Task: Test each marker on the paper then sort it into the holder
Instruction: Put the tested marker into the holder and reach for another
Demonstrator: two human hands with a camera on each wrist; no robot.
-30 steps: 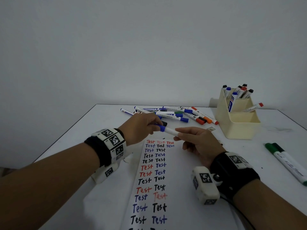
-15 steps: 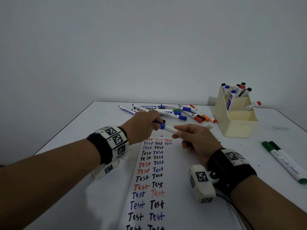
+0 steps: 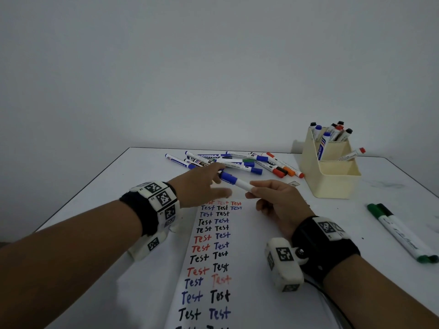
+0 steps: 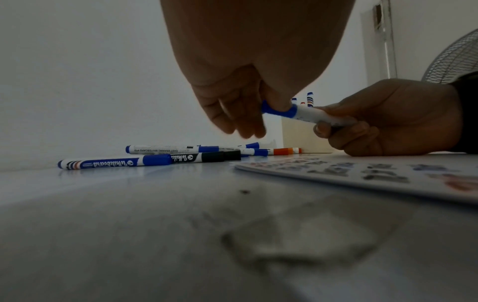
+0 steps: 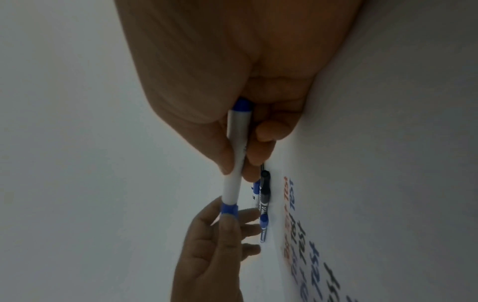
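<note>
The blue marker point(image 3: 234, 181) sits in the middle of the head view, held up above the top of the paper point(image 3: 249, 269). The right hand point(image 3: 276, 201) pinches its white body. The left hand point(image 3: 202, 186) has its thumb on the blue cap, and its other fingers hang loose and a bit blurry. The cap is on the marker. It is hard to say if the cap is going on or coming off.

Near the bottom of the head view, the paper is flat, white and thin. It has many rows of the word "Test" in black, blue and red, so lots of markers look already tried. There is a little room left at the top of the page.

At the right edge lie two green markers point(image 3: 401, 232), long and smooth, side by side.

Farther up, in the middle, a loose pile of markers point(image 3: 237, 162) waits on the white table point(image 3: 95, 210). They are thin round sticks of shiny plastic with blue, black, green, orange and red caps. These look not yet sorted.

At the upper right stands the cream holder point(image 3: 330, 181), a boxy plastic tub with a tall back part and a low front part. Several markers stand in the back part and one red-capped one leans in the front part.

So the job looks maybe halfway done.
</note>
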